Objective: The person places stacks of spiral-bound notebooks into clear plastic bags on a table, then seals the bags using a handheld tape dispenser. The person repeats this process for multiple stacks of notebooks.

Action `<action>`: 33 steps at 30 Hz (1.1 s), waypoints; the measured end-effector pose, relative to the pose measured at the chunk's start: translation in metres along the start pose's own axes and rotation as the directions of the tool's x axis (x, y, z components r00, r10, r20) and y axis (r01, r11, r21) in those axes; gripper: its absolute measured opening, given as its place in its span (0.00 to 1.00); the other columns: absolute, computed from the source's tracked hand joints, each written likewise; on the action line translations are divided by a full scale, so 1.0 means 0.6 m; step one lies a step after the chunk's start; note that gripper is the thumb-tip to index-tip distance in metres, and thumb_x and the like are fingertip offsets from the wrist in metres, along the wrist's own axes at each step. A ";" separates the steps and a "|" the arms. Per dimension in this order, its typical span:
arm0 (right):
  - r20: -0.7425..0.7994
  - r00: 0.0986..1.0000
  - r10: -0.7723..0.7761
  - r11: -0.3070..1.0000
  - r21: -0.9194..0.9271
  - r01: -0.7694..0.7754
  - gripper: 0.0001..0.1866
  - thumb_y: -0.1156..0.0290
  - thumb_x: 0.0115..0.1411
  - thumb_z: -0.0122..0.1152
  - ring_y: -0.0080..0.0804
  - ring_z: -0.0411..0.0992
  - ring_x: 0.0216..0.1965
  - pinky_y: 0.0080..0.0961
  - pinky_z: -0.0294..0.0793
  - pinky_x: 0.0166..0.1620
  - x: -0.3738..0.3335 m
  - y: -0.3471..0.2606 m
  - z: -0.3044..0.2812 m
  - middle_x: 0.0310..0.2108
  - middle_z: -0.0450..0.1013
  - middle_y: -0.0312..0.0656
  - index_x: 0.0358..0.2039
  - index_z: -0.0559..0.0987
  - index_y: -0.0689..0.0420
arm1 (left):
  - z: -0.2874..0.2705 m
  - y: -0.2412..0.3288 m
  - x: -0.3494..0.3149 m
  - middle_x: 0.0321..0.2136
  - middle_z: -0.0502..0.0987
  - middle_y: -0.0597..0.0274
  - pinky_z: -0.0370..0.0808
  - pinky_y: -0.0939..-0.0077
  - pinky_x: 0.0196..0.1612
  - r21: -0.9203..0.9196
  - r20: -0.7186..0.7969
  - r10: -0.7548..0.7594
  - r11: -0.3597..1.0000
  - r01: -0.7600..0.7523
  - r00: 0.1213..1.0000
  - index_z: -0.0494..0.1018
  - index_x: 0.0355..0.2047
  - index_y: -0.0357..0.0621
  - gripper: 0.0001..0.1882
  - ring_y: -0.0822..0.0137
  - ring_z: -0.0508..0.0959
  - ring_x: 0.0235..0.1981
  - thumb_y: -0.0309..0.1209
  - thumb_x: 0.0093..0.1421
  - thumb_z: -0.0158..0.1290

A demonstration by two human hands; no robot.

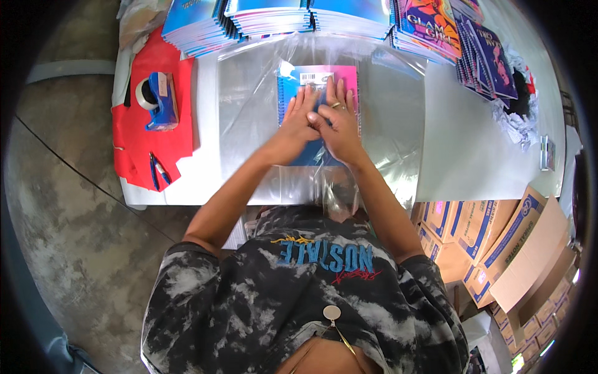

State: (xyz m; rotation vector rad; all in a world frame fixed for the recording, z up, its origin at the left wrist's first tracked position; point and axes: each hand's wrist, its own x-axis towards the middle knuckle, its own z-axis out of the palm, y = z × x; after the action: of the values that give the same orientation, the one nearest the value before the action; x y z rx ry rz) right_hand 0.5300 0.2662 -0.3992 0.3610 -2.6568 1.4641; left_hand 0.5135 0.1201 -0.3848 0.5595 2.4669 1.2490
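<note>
A blue and pink spiral notebook (299, 157) lies in front of me on a sheet of clear plastic film (249, 118). Near its top edge is a white barcode label (316, 78). My left hand (299, 124) rests flat on the cover with its fingers stretched away from me. Beside it, my right hand (339, 128) also presses down with outstretched fingers, a ring on one of them. The two thumbs meet in the middle. Film bunches toward the table's near edge under my wrists; whether a layer also covers the notebook is hard to tell.
Stacks of notebooks (268, 15) line the far side, with more dark notebooks (486, 59) at right. A blue tape dispenser (163, 103) and pens (159, 171) lie on red sheeting (134, 149) at left. Cardboard boxes (473, 230) stand below the table at right.
</note>
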 end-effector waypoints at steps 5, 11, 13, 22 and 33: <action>0.046 0.999 -0.030 0.953 -0.301 0.042 0.13 0.62 0.53 0.57 0.56 0.40 0.64 0.48 0.36 0.63 0.003 -0.018 0.009 0.62 0.45 0.59 0.21 0.74 0.58 | -0.152 -0.032 0.096 0.31 0.76 0.42 0.72 0.62 0.36 0.263 -0.325 -0.203 0.919 0.295 0.924 0.72 0.38 0.39 0.19 0.52 0.77 0.31 0.43 0.55 0.49; 0.013 0.998 -0.055 0.955 -0.292 0.057 0.12 0.63 0.52 0.58 0.54 0.41 0.65 0.47 0.36 0.63 0.000 -0.018 0.015 0.62 0.46 0.59 0.21 0.74 0.58 | -0.234 -0.019 0.314 0.15 0.72 0.58 0.68 0.72 0.25 0.296 -0.427 0.008 0.946 0.131 0.904 0.70 0.39 0.39 0.15 0.67 0.72 0.18 0.37 0.56 0.50; 0.015 0.999 -0.045 0.954 -0.295 0.048 0.12 0.62 0.52 0.58 0.53 0.40 0.65 0.46 0.36 0.63 0.001 -0.017 0.012 0.63 0.46 0.58 0.21 0.75 0.58 | -0.247 0.033 0.292 0.14 0.69 0.62 0.65 0.74 0.22 0.210 -0.427 0.241 0.964 -0.163 0.872 0.71 0.24 0.35 0.11 0.73 0.67 0.17 0.29 0.58 0.44; 0.009 0.999 -0.042 0.956 -0.292 0.043 0.12 0.63 0.52 0.58 0.53 0.42 0.65 0.44 0.38 0.63 -0.001 -0.023 0.015 0.62 0.47 0.58 0.20 0.74 0.58 | -0.228 -0.025 0.260 0.19 0.73 0.59 0.67 0.74 0.27 0.397 0.353 0.057 0.895 -0.205 0.934 0.76 0.33 0.39 0.14 0.69 0.69 0.20 0.35 0.48 0.55; -0.021 0.999 0.047 0.977 0.208 -0.041 0.15 0.61 0.56 0.50 0.54 0.39 0.65 0.43 0.31 0.64 0.002 0.002 -0.007 0.62 0.45 0.60 0.22 0.74 0.60 | -0.011 -0.024 0.002 0.63 0.48 0.54 0.41 0.48 0.62 0.724 -0.244 0.059 0.675 0.141 0.968 0.53 0.60 0.42 0.28 0.51 0.44 0.64 0.40 0.62 0.39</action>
State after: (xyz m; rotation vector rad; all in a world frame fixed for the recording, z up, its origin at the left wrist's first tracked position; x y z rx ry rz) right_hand 0.5284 0.2704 -0.3976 0.2975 -2.5137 1.7530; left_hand 0.5068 0.1085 -0.3928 0.5382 3.1518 0.2232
